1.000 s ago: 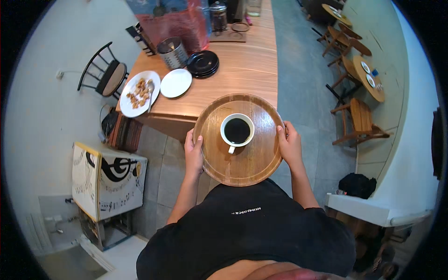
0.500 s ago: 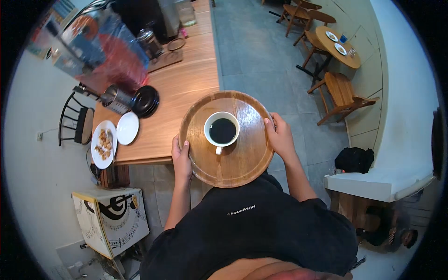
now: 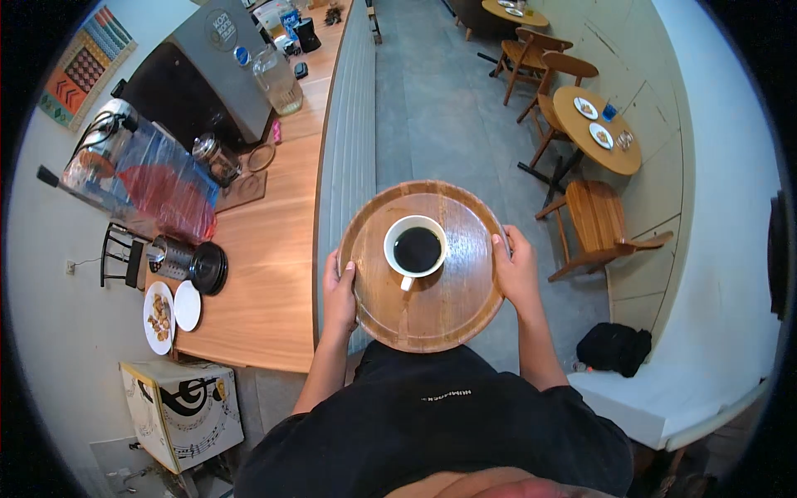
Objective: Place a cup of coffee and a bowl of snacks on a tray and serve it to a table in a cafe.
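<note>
A round wooden tray [image 3: 448, 311] is held level in front of my body, one hand at each side. My left hand [image 3: 339, 290] grips its left rim with the thumb over the edge. On the right rim, my right hand [image 3: 516, 267] is closed the same way, thumb on top and fingers under or outside the edge. A white cup [image 3: 408, 267] of dark coffee [image 3: 417, 249] stands upright on the tray, a bit left of and above its middle, its handle toward me. Neither hand touches the cup.
Left of me runs a wooden counter [image 3: 278, 274] with black saucers [image 3: 209, 267], a plate of food [image 3: 158, 315], a small white plate [image 3: 188, 305] and a glass jar [image 3: 278, 83]. Along the right wall stand a round table [image 3: 573, 124] and a wooden chair [image 3: 591, 228]. A black bag [image 3: 614, 349] lies lower right.
I have moved forward along the counter, so it and the tables sit nearer. The tray and cup stay in both hands, now beside the counter's edge over the aisle.
</note>
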A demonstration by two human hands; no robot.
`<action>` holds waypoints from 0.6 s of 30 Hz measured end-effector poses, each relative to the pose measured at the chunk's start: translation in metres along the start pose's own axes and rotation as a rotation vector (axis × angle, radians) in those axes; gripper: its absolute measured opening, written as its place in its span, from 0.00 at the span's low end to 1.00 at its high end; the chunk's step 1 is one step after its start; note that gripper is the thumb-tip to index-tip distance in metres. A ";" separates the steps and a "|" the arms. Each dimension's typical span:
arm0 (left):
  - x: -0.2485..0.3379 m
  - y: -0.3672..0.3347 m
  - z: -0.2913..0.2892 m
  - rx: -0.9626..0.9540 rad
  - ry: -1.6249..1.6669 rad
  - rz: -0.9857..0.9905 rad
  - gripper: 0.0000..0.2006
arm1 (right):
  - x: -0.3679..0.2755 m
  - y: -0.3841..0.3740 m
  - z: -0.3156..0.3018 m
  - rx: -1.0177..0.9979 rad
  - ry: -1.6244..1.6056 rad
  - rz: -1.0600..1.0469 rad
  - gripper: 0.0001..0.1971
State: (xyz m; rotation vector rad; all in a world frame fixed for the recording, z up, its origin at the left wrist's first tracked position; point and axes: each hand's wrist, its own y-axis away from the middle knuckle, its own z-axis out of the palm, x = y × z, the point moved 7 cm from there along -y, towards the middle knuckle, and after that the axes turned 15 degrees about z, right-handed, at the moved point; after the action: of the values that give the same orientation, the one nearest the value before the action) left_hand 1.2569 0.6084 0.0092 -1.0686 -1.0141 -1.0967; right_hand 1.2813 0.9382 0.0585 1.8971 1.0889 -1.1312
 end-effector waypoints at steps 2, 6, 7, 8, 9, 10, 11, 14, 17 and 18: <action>-0.012 -0.020 0.024 0.009 0.019 -0.029 0.18 | 0.000 -0.027 -0.011 0.018 0.016 0.000 0.11; -0.039 -0.071 0.066 -0.011 0.033 -0.043 0.17 | 0.008 -0.093 -0.023 0.018 0.030 0.023 0.11; -0.046 -0.087 0.075 -0.007 0.038 -0.037 0.17 | 0.008 -0.110 -0.023 0.018 0.032 0.015 0.11; -0.052 -0.104 0.086 -0.028 0.036 -0.033 0.17 | 0.010 -0.129 -0.024 0.030 0.013 0.026 0.11; -0.058 -0.121 0.097 -0.048 0.034 -0.030 0.17 | 0.012 -0.148 -0.024 0.043 -0.005 0.038 0.11; -0.065 -0.141 0.108 -0.050 0.041 -0.025 0.17 | 0.014 -0.170 -0.023 0.047 -0.002 0.031 0.11; -0.070 -0.161 0.119 -0.057 0.010 -0.008 0.18 | 0.019 -0.193 -0.023 0.050 -0.057 0.030 0.11; -0.094 -0.223 0.147 -0.059 0.014 0.004 0.18 | 0.017 -0.259 -0.021 0.080 -0.066 0.038 0.10; -0.104 -0.290 0.183 -0.077 0.045 0.007 0.18 | 0.003 -0.320 -0.023 0.130 -0.030 0.036 0.10; -0.104 -0.313 0.196 -0.096 0.038 0.011 0.18 | -0.003 -0.340 -0.024 0.147 -0.042 0.029 0.10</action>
State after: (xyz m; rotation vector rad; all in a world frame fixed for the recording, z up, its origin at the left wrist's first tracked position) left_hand 0.9141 0.7796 -0.0096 -1.1250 -0.9323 -1.1618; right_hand 0.9845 1.1040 0.0292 1.9846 0.9760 -1.2594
